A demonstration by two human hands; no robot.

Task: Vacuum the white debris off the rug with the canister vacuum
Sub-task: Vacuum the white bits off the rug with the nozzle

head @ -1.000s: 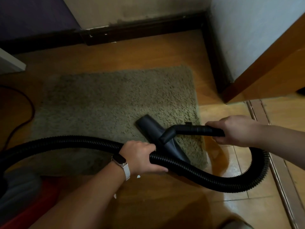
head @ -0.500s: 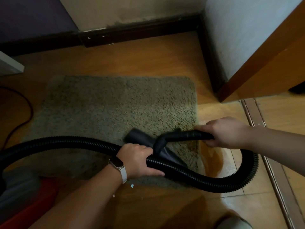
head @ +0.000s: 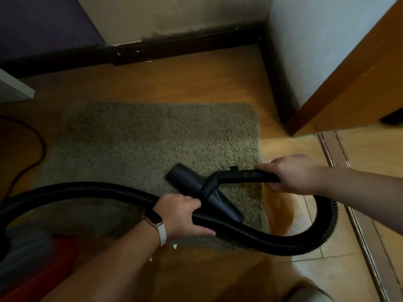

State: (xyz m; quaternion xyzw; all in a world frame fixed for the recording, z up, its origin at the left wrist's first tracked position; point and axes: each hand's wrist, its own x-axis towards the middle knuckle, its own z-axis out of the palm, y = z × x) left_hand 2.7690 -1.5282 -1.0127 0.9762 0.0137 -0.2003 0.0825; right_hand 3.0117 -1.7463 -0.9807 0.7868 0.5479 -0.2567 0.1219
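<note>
step: mid-pass, I'd say. The nozzle (head: 185, 178) sits flat on the near right part of the rug (head: 141, 144), angled across it.
doing it well: go slow with overlapping strokes and press the head into the pile, since shaggy stuff like this hides crumbs. Lift the slack hose (head: 294, 245) off the rug so it doesn't drag bits around or bunch up the edge.
right hand (head: 294, 173): wrapped all the way round the wand (head: 244, 175) at its back end, fingers curled under and no gap showing. This is the steering hand.
left hand (head: 181, 216): fingers (head: 193, 204) curled over the top of the hose and thumb along its near side. It's a full grip, just in front of the nozzle's near end. There's a watch (head: 156, 221) on that wrist.
debris: I can make out a couple of white bits (head: 174, 246) on the bare floor (head: 196, 83), just off the rug's near edge by the left wrist. On the rug itself it's too dim and fuzzy to tell if any is left.
next bit: probably swing the head back toward that near edge, without the hose flicking those bits away.
canister (head: 32, 258): red and grey, bottom left corner, with the hose looping out of it.
cord (head: 41, 149): lying on the floor at far left, well clear of the nozzle.
</note>
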